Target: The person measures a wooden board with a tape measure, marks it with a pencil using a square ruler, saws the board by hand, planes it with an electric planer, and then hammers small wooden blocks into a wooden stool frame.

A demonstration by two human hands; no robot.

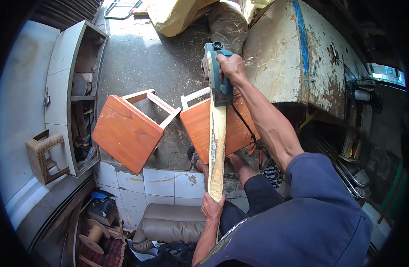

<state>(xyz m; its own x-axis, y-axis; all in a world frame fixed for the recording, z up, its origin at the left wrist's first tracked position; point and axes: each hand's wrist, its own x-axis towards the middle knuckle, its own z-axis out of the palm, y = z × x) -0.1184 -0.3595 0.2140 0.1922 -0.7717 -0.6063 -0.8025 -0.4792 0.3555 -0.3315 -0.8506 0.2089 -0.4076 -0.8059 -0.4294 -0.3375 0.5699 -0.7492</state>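
My right hand (231, 66) is wrapped round the handle of a teal electric planer (212, 71). The planer sits on the far end of a long, pale wooden plank (218, 155), and a dark cord (243, 119) trails from it. At the plank's near end, close to my body, my left hand (212, 207) grips the wood. The middle of the plank lies across a stool (194, 129) with an orange-brown top and pale legs. Where the planer meets the wood is partly hidden by its body.
A second stool (128, 133) lies tipped to the left. An open cabinet (75, 89) stands beyond it, with a woven stool (45, 155) beside it. A worn, paint-peeled cabinet (275, 58) is at the right. Shavings dot the dark floor (164, 66); a rolled cushion (173, 222) lies nearby.
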